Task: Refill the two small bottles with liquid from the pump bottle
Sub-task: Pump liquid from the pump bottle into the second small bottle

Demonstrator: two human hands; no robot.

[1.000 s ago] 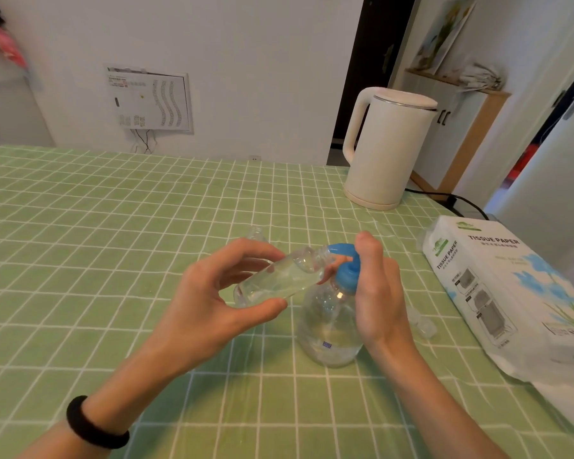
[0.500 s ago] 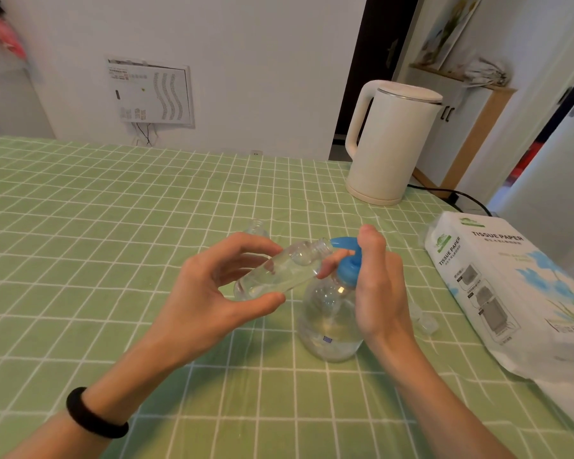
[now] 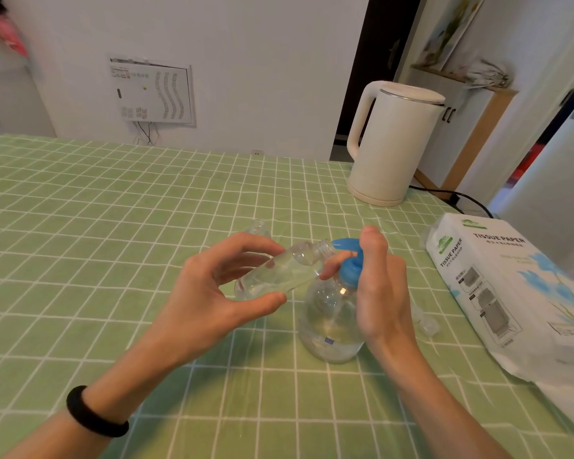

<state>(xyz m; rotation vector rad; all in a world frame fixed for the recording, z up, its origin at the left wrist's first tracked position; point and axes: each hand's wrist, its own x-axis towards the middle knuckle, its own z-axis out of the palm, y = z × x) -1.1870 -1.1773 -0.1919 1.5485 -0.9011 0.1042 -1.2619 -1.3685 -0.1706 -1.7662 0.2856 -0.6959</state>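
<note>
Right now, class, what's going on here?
A person's left hand holds a small clear plastic bottle tilted, its open neck at the spout of the blue pump head. The right hand grips that pump head on the clear round pump bottle, standing on the green checked tablecloth. A second small clear bottle stands open behind.

Bright, even daylight — soft shadows, wide-angle edge bending.
</note>
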